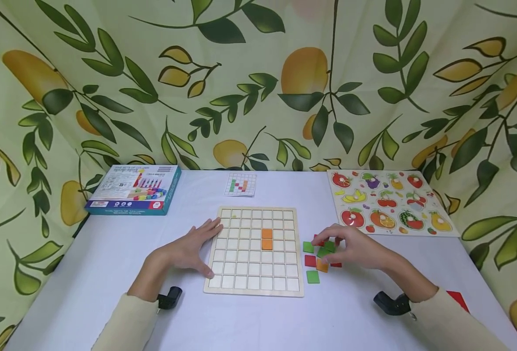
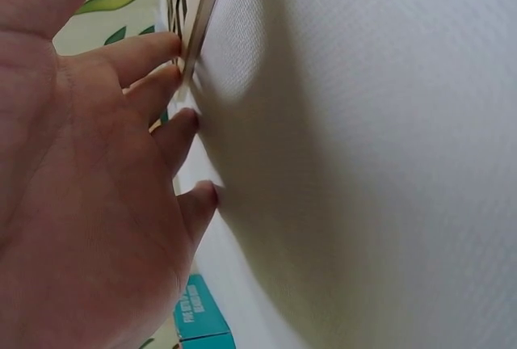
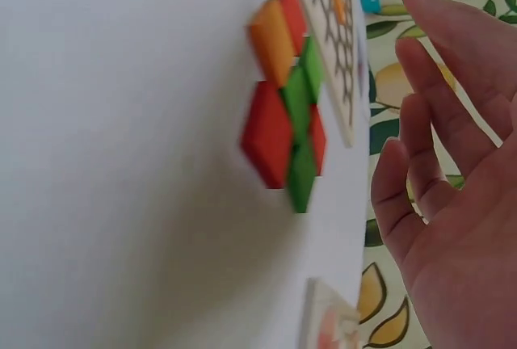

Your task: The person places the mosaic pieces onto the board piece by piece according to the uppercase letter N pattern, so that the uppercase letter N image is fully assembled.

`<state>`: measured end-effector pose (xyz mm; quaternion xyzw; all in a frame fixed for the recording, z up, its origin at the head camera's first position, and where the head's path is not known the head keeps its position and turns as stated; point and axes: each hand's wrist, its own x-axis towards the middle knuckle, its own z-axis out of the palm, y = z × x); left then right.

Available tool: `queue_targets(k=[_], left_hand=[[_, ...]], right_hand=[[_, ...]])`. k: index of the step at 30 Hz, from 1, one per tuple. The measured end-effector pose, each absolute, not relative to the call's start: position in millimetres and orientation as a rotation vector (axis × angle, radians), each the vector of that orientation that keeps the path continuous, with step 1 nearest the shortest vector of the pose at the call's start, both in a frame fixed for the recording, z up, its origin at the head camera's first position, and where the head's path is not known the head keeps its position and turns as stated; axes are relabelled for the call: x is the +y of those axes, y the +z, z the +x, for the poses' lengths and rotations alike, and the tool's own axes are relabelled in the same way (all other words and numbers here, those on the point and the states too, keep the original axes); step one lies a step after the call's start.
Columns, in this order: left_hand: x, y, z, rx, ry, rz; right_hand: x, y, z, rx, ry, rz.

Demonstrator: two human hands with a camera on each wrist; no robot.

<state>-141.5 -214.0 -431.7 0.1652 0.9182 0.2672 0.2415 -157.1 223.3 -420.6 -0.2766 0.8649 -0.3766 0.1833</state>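
Observation:
A wooden grid board (image 1: 254, 293) lies on the white table, with two orange square tiles (image 1: 267, 239) in adjoining cells, one above the other. My left hand (image 1: 181, 249) rests spread along its left edge, with fingertips and thumb touching the frame. Just right of the board is a loose cluster of green tiles (image 1: 313, 277), red tiles (image 1: 310, 262) and an orange tile (image 1: 322, 265). Over this cluster hovers my right hand (image 1: 361, 247), its fingers loosely bent. In the right wrist view, the fingers (image 3: 397, 195) are apart with nothing between them, above the tiles.
Behind the board lies a small pattern card (image 1: 239, 185) printed with coloured squares. A boxed game (image 1: 131, 190) sits at the back left, and a fruit puzzle board (image 1: 374, 214) at the back right. Something red (image 1: 459, 300) shows beside the right sleeve. A leaf-patterned curtain hangs behind the table.

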Motion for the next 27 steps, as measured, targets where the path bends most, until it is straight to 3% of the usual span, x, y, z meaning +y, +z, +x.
queue_targets(k=[27], left_hand=[[-213.9, -431.6, -141.5, 2.516, 0.739, 0.461]], right_hand=[[227.6, -455.7, -142.0, 2.526, -0.982, -0.782]])
